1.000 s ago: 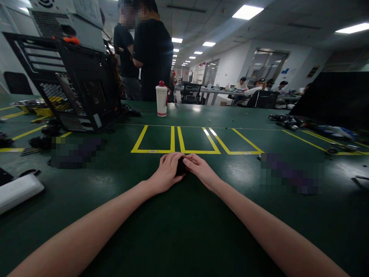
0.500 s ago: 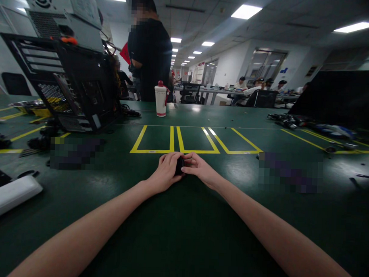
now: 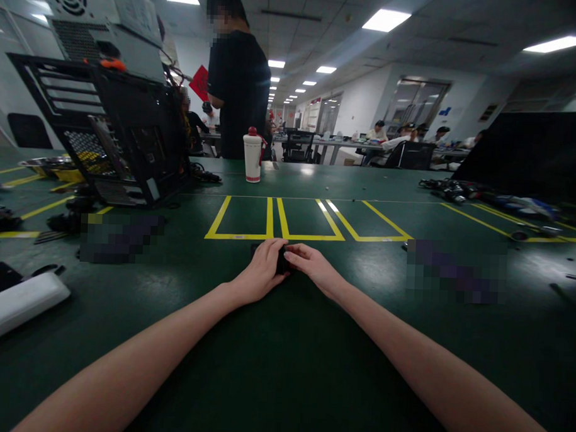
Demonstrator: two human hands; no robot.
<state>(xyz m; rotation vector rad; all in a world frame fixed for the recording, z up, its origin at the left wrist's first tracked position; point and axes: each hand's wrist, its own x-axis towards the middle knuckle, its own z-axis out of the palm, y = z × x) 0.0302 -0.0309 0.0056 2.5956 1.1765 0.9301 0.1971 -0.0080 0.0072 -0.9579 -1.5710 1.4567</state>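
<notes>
A small black boxy object (image 3: 281,261) is between my hands, just in front of the yellow tape marks; its exact kind cannot be made out. My left hand (image 3: 259,275) is closed over it from the left, fingers across its top and thumb at the near side. A dark corner of it shows beyond the left knuckles. From the right, my right hand (image 3: 313,267) pinches at its right end with thumb and fingertips. Much of the object is covered by the fingers.
An open black computer case (image 3: 130,141) stands at the left, with cables. A white cup with a red lid (image 3: 253,157) is at the back. Yellow tape (image 3: 310,237) marks the green table. At near left lies a white bar (image 3: 25,304). A person (image 3: 240,76) stands behind.
A dark corner of the black object now shows to the left of my left fingers. Both hands stay in about the same place; the view has shifted slightly.
</notes>
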